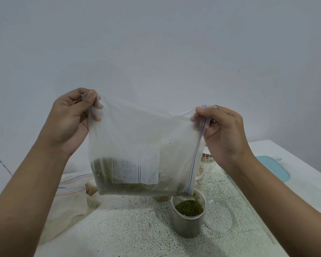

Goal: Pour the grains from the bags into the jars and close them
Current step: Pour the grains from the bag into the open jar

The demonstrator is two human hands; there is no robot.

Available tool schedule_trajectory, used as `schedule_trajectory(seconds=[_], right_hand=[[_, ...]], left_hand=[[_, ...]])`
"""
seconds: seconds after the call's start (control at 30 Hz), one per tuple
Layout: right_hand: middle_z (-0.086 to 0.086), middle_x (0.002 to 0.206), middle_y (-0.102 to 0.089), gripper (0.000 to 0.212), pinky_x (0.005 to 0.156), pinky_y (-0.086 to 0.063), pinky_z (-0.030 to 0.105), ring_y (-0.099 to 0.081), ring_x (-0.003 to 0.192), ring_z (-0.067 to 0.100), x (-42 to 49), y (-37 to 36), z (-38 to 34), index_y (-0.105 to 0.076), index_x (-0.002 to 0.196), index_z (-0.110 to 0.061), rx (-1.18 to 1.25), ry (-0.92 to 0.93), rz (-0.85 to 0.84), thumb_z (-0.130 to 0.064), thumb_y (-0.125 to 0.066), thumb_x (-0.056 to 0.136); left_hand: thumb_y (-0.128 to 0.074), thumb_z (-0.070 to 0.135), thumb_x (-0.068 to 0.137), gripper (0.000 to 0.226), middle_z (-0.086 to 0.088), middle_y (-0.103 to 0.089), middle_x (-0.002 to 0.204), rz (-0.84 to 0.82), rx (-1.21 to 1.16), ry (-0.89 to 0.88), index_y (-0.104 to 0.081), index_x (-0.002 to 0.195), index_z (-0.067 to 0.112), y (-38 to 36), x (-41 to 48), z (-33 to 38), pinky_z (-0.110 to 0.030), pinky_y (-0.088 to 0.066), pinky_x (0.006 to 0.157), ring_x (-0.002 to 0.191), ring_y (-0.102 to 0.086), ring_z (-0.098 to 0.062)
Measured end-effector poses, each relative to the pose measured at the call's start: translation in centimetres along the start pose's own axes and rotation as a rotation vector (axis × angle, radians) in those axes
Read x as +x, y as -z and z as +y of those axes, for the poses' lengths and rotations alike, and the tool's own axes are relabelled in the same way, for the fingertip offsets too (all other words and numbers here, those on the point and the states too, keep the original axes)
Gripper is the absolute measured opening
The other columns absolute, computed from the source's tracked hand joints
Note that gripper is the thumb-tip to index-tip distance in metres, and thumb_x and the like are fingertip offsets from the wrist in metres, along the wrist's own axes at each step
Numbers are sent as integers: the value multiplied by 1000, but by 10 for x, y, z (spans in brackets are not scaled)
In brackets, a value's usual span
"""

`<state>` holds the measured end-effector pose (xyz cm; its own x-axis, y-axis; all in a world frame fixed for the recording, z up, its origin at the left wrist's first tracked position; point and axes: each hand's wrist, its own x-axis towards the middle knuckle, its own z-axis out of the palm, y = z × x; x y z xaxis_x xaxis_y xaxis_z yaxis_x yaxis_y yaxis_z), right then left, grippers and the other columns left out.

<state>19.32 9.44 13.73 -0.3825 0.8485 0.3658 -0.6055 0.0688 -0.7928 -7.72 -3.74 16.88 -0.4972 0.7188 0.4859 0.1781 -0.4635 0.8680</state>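
Bag (137,145) of green grains (122,186) hangs in the air between our hands, turned so that its zip edge runs down the right side, with the lower corner at the mouth of the open jar (188,225). Our left hand (70,115) pinches the upper left corner and our right hand (224,130) pinches the top of the zip edge. The jar stands on the speckled tabletop (128,229), partly filled with green grains. A clear lid (220,217) lies just beside it.
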Motion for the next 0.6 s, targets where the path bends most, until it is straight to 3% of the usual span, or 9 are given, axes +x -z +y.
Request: schedule_trajectory(seconds=[0.6], right_hand=[[13, 65, -64, 9, 63, -45, 24, -59, 67, 20, 3, 1, 2, -65, 72, 5, 2, 7, -1, -1, -69, 75]], left_hand=[[-55, 13, 101, 21, 2, -61, 75, -13, -3, -15, -62, 81, 13, -1, 6, -2, -20, -47, 63, 68, -53, -12]])
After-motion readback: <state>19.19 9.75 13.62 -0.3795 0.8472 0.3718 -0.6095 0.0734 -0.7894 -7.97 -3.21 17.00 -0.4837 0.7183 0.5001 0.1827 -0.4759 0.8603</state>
